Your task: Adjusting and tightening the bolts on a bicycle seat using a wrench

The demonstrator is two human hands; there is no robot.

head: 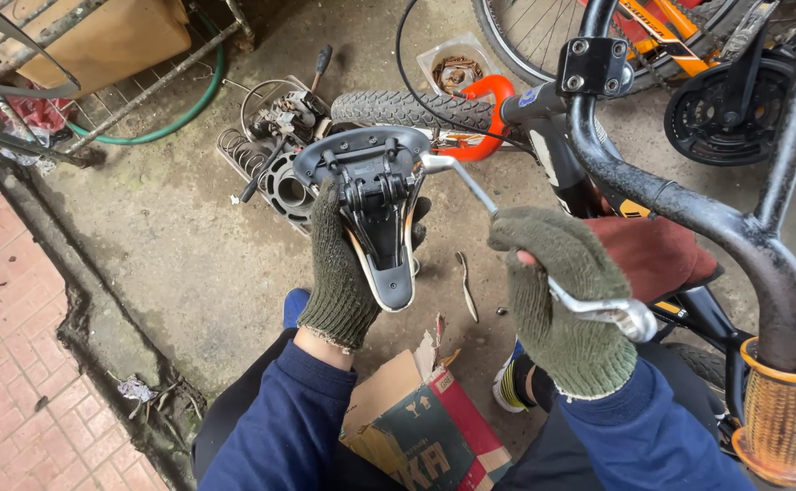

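Observation:
My left hand (339, 273), in a dark green knit glove, holds a black bicycle saddle (375, 195) upside down, with its rails and clamp facing me. In my right hand (561, 300), gloved the same way, is a silver wrench (525, 245). The wrench's far end (430, 164) sits at the saddle clamp. Both hands hover above the concrete ground in front of my knees.
A black bicycle handlebar (689, 200) with an orange grip (780, 409) rises at right. A small wheel (407, 109) and orange frame lie ahead. Sprockets and springs (275, 155) sit in a pile. A torn cardboard box (425, 427) rests between my legs. Red brick paving (16, 364) lies at left.

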